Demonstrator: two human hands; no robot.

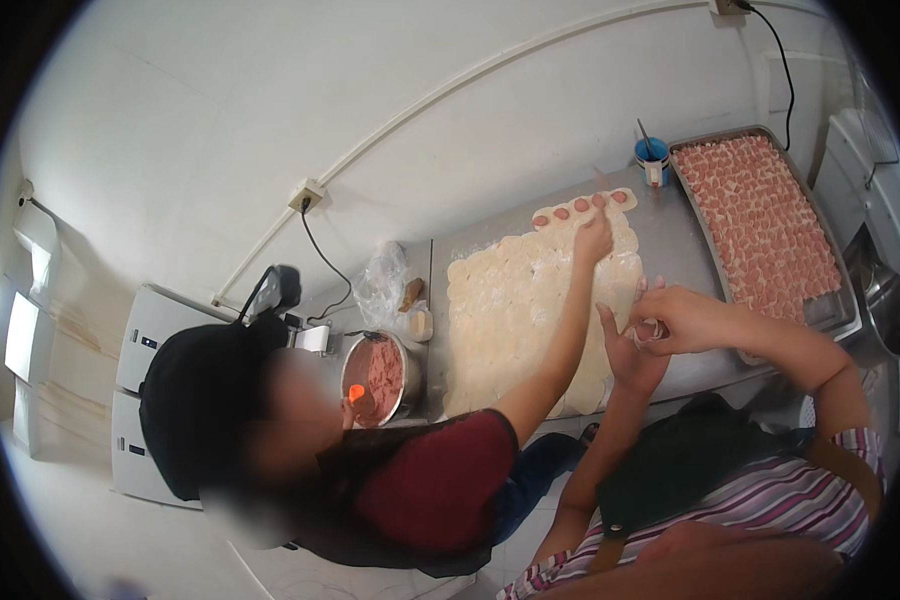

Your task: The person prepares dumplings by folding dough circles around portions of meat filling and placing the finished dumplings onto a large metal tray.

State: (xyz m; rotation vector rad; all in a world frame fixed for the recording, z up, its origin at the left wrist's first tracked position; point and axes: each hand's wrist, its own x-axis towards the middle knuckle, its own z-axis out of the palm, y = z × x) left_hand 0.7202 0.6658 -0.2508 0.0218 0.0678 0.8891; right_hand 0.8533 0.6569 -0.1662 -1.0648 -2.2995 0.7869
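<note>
My left hand [628, 358] is raised at the front edge of the steel table, thumb and fingers spread around a small dumpling [649, 332]. Pink filling shows in the middle of its pale dough. From the right, my right hand [675, 319] pinches the dumpling with bent fingers. Just beyond lies a broad layer of overlapping round dough wrappers [525, 315], dusted with flour. Along its far end, several wrappers carry lumps of pink meat filling [562, 214]. A co-worker's hand [595, 236] touches that row.
On the right, a metal tray [832, 311] holds many dumplings in rows. Behind stands a blue cup [652, 162] with a utensil. At left, the co-worker holds an orange tool [357, 393] over a steel pot [412, 390] of minced filling, near a plastic bag [382, 281].
</note>
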